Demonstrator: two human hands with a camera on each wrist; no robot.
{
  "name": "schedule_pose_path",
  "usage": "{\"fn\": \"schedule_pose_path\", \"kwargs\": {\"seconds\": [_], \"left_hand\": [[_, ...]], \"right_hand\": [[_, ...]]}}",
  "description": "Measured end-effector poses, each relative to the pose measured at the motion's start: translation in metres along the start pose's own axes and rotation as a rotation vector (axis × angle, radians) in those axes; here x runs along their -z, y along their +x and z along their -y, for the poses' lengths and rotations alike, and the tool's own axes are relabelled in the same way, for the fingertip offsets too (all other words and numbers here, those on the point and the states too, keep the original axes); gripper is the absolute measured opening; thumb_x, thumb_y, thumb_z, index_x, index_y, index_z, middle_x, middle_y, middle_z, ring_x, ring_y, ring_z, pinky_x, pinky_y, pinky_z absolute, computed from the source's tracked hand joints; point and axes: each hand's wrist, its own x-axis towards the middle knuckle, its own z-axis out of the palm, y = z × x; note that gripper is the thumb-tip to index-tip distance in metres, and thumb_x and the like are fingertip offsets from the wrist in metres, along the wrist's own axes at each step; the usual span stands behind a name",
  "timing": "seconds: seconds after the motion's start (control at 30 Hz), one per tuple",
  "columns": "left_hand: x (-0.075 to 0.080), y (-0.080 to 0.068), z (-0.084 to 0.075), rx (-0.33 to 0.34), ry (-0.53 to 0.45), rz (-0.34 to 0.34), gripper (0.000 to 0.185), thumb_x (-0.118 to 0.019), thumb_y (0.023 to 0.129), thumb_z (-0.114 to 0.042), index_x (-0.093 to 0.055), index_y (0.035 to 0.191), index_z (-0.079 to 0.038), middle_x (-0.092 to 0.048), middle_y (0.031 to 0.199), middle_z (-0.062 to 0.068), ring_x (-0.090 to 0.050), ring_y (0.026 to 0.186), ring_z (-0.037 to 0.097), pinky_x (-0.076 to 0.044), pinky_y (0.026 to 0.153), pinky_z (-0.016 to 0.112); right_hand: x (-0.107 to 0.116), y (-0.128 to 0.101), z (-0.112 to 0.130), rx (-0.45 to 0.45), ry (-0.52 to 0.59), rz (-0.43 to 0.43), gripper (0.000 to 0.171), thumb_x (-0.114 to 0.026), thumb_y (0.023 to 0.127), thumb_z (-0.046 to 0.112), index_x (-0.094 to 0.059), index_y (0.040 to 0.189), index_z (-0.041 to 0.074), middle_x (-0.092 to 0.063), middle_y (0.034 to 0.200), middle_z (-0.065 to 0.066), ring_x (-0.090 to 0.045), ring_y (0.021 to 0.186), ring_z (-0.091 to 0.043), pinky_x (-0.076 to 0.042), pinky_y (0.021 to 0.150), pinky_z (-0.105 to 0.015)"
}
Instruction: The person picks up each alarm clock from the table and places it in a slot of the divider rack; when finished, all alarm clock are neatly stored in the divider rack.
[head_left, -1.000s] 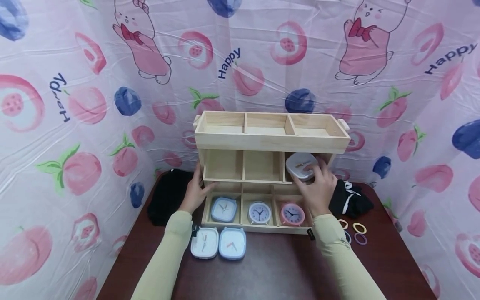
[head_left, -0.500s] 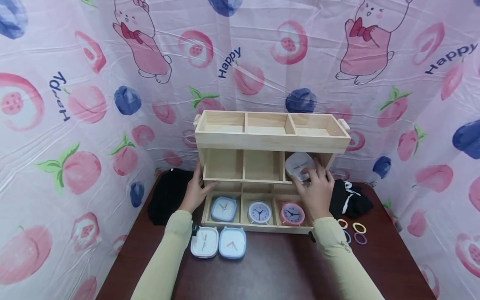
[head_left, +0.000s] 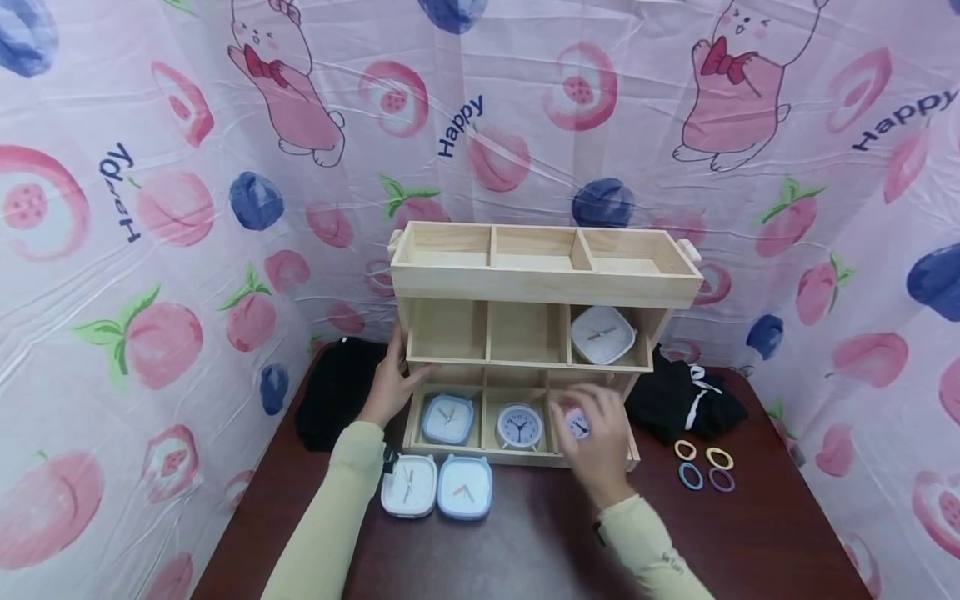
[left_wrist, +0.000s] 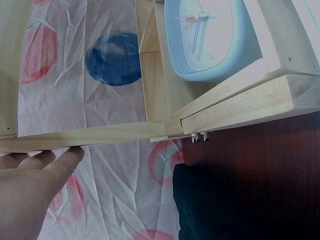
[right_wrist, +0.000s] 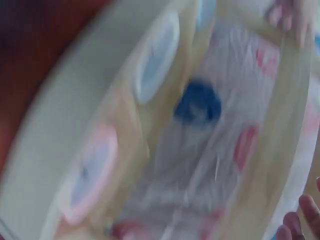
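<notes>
We find the left hand at the left side of the wooden organizer, its fingers straight and laid against the outer panel, gripping nothing; the thumb is spread away from them. We note the right hand in front of the bottom tier's right compartment, its fingers loosely bent and apart, holding nothing. It partly covers the pink clock standing there.

We locate the white clock in the middle tier's right compartment, tilted, face outward. On the bottom tier we record a blue square-cased clock in the left compartment and a round clock in the centre one.

On the tabletop, at the near left, we observe a white square-cased clock just beside a light-blue clock. Black fabric lies left of the organizer; to its right we list a black pouch with white ties and, nearer, four small rings.
</notes>
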Motion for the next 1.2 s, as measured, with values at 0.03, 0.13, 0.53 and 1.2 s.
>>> {"fn": "schedule_pose_path", "kwargs": {"seconds": [0.03,0.13,0.53,1.2], "left_hand": [[0.0,0.0,0.0,-0.003,0.0,-0.002,0.113,-0.08,0.097,-0.013,0.0,0.173,-0.036,-0.025,0.177,0.019,-0.031,0.161,0.04,-0.032,0.13,0.061],[0.001,0.001,-0.001,-0.01,-0.001,-0.004,0.112,-0.08,0.097,-0.012,0.0,0.173,-0.035,-0.025,0.177,0.02,-0.032,0.161,0.041,-0.032,0.129,0.062],[0.0,0.0,0.0,0.0,0.011,-0.009,0.113,-0.079,0.097,-0.01,0.0,0.173,-0.036,-0.026,0.176,0.021,-0.032,0.161,0.042,-0.032,0.129,0.063],[-0.001,-0.001,0.001,0.003,0.0,-0.005,0.113,-0.079,0.097,-0.011,0.001,0.173,-0.036,-0.023,0.177,0.019,-0.031,0.161,0.04,-0.033,0.129,0.061]], "right_hand": [[-0.003,-0.009,0.006,0.001,0.015,0.034,0.023,-0.085,0.081,0.014,-0.079,0.099,0.002,-0.074,0.103,-0.017,-0.064,0.096,-0.036,-0.048,0.085,-0.047],[-0.013,-0.037,0.022,0.001,0.03,0.148,0.028,-0.088,0.08,0.018,-0.077,0.102,0.004,-0.073,0.103,-0.011,-0.064,0.096,-0.029,-0.053,0.084,-0.045],[-0.036,-0.108,0.044,-0.069,0.001,0.588,0.071,-0.096,0.073,0.052,-0.073,0.13,0.017,-0.065,0.13,0.0,-0.061,0.123,-0.022,-0.057,0.104,-0.046],[-0.063,-0.121,0.048,-0.22,0.138,0.811,0.097,-0.105,0.061,0.026,-0.06,0.145,0.014,-0.051,0.145,-0.01,-0.066,0.124,-0.031,-0.058,0.109,-0.051]]}}
